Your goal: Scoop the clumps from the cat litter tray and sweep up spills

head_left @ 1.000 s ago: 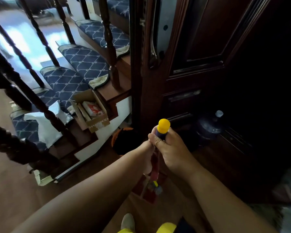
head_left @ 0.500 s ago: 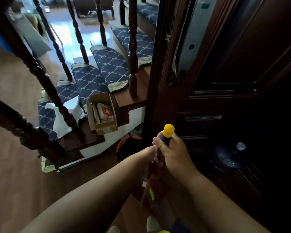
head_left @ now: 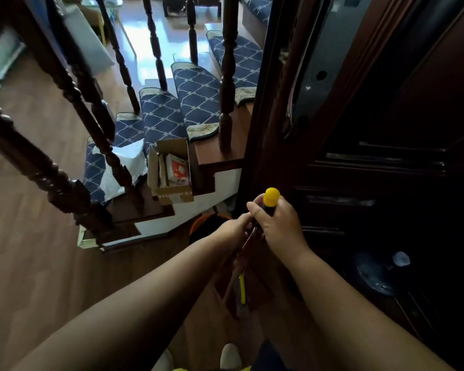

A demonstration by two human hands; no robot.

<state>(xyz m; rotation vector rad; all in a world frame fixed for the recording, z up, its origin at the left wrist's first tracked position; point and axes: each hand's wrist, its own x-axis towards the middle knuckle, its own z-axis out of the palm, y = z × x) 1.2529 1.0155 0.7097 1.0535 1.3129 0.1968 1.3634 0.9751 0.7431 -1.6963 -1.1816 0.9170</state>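
Observation:
I stand by an open dark wooden door and hold two long handles upright. My right hand [head_left: 279, 228] grips a dark handle with a yellow cap [head_left: 271, 196], probably a broom. My left hand [head_left: 232, 228] is closed on a thinner red handle [head_left: 248, 238] just beside it. Below the hands, a red dustpan [head_left: 255, 287] with a yellow part hangs near the floor. No litter tray is in view.
The dark door [head_left: 346, 116] fills the right side. A staircase with blue patterned treads [head_left: 198, 100] and dark balusters [head_left: 227, 76] rises ahead. A cardboard box [head_left: 172, 172] and white plastic bag [head_left: 123, 167] sit on the low steps. An orange-rimmed bin [head_left: 209, 223] stands behind my hands. A water jug [head_left: 381, 271] lies right.
My view has swung right and up along the stairs. Both hands keep the same hold on the handles, which stay upright in front of me.

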